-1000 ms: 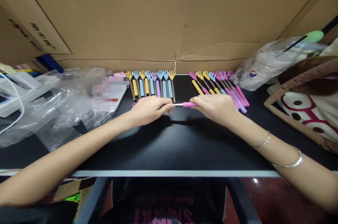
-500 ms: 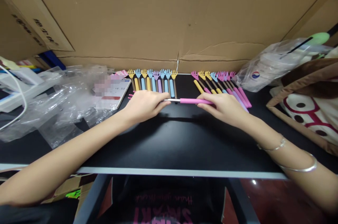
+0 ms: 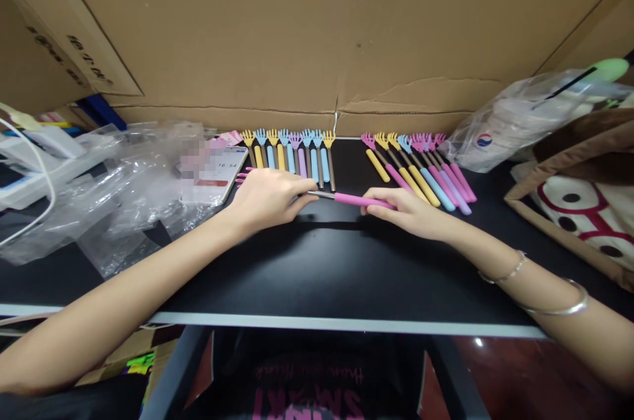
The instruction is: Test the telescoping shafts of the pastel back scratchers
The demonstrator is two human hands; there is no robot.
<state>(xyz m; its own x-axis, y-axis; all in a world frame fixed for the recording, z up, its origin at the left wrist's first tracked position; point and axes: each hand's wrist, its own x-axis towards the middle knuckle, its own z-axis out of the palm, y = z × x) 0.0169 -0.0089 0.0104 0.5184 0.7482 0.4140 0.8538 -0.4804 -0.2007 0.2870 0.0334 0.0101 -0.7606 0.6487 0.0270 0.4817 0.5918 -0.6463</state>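
Both hands hold one back scratcher [image 3: 352, 199] above the black table, its pink handle pointing right. My left hand [image 3: 272, 199] is closed around the metal rod; pink claw tips stick out behind that hand. My right hand [image 3: 396, 210] has its fingers wrapped on the pink handle's end. Beyond my left hand lies a row of back scratchers [image 3: 301, 161] with yellow, blue and purple handles, claws toward the wall. A second, slanted group of back scratchers [image 3: 430, 175] in pink, yellow, blue and purple lies beyond my right hand.
Crumpled clear plastic bags [image 3: 129, 202] and a phone [image 3: 222, 175] lie on the left, near a white power strip [image 3: 34, 175]. At right are a bagged cup [image 3: 500, 136] and a brown-edged cloth bag [image 3: 584, 209]. A cardboard wall [image 3: 317, 30] stands behind the table [image 3: 307, 275].
My right hand has moved slightly left and down, and the held back scratcher now tilts down toward the right. My left hand keeps its grip on the rod.
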